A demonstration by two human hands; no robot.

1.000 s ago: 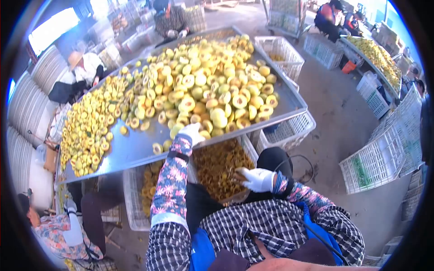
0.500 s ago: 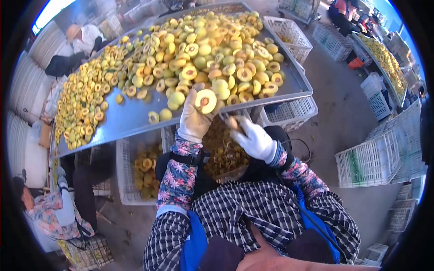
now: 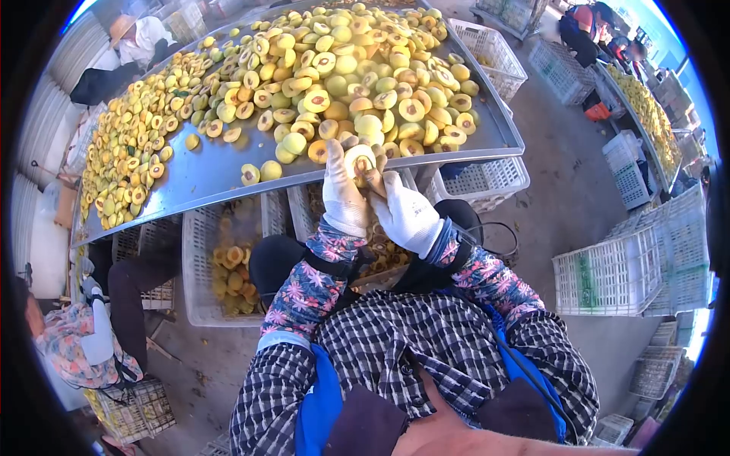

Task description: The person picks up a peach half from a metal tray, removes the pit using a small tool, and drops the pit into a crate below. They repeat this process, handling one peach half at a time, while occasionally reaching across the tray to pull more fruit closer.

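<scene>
My left hand [image 3: 342,194], in a white glove, holds a halved yellow fruit [image 3: 357,161] cut side up, just below the front edge of the metal table [image 3: 205,186]. My right hand [image 3: 403,216], also gloved, presses into the fruit's centre; whether it grips a small tool is hidden. A big heap of halved fruit [image 3: 334,68] covers the table. Under my hands stands a crate of brown pits [image 3: 380,247].
A white crate with fruit halves [image 3: 228,262] stands left of my knees. Empty white crates [image 3: 616,273] are stacked at the right. A seated person [image 3: 84,342] is at lower left; others [image 3: 129,45] work at the table's far side and at a second table [image 3: 646,106].
My left hand lifted a fruit half off the table and drew it toward me. My right hand rose from the pit crate and met the fruit.
</scene>
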